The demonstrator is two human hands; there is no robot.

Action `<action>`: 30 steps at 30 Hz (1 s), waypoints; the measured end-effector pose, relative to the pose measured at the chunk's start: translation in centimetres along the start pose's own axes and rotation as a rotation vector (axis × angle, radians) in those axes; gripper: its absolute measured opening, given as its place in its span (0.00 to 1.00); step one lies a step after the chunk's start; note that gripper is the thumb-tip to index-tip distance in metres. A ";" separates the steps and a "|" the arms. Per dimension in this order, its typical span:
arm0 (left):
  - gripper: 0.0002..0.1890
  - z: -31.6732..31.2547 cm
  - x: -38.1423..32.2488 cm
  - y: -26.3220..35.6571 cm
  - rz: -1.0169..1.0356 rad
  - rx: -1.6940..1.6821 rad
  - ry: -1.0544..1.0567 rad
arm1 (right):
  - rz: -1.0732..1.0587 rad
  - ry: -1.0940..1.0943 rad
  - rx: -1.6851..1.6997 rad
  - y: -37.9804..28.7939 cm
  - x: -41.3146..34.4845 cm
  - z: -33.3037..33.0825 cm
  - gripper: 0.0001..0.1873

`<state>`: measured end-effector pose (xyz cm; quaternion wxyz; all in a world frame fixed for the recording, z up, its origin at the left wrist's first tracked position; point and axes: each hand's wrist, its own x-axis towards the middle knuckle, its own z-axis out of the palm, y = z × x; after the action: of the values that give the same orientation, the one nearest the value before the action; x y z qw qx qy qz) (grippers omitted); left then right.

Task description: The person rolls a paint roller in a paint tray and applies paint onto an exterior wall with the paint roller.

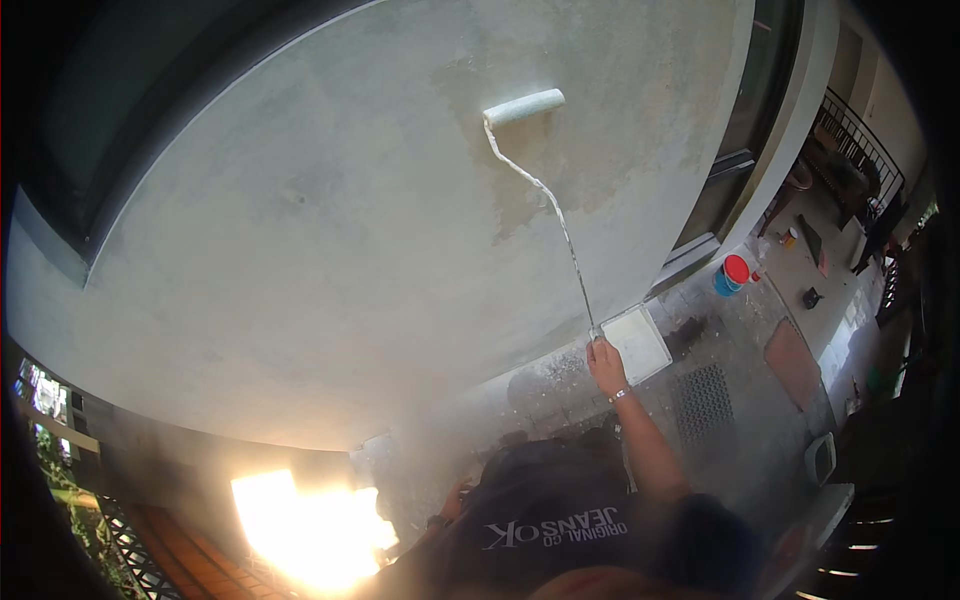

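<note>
My right hand (606,367) is closed around the handle of a long-framed paint roller, mostly covering that handle. Up on the wall (337,247), the white roller sleeve (525,107) lies against a brownish, patchy area (517,191) amid pale grey-white coating. White paint coats the upper part of the bent metal roller frame (551,199). Just beyond my right hand, a white paint tray (639,346) rests on the floor by the wall's foot. My left hand (455,498) hangs low beside my dark shirt; haze and the shirt leave its grip unclear.
A blue bucket with a red lid (733,274) stands by the wall below a dark-framed window (724,180). A perforated mat (703,403) and a reddish-brown board (793,365) lie on the floor at right. Bright sun glare (311,529) covers the lower left.
</note>
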<state>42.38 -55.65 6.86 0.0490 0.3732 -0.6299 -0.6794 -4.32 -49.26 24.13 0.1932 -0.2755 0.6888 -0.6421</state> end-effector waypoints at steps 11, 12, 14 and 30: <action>0.33 -0.7 -0.3 -0.6 -0.115 0.005 0.009 | 0.126 -0.069 -0.140 9.6 -5.4 -1.1 0.21; 0.33 -0.7 -0.4 -0.5 -0.122 0.010 0.011 | 0.106 -0.065 -0.147 10.2 -5.9 -1.2 0.21; 0.33 -0.6 -0.6 -0.5 -0.143 0.050 0.021 | 0.090 -0.072 -0.190 11.3 -6.6 -1.6 0.21; 0.33 0.1 0.2 1.0 -0.046 0.191 -0.039 | 0.095 -0.040 -0.266 10.0 -6.5 -3.2 0.16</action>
<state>41.76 -55.86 7.67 -0.0148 0.3773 -0.6840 -0.6242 -2.60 -42.42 13.94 0.1990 -0.2787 0.7760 -0.5297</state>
